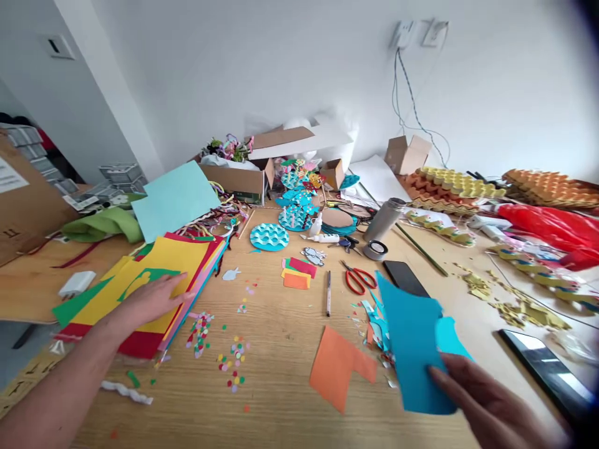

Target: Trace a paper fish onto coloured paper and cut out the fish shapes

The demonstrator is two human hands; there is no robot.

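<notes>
The left hand [152,300] lies flat and spread on the stack of coloured paper [154,274], seemingly steadying it, while the right hand [486,405] pinches the blue sheet [412,349] just above the counter [276,349], beside the orange offcut [339,368].

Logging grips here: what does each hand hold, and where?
Right hand grips the blue paper sheet at its lower edge; left hand rests flat on the paper stack.

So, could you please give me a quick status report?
Left hand flat on yellow paper stack. Right hand holds blue cut paper sheet. Orange paper offcut between.
</notes>
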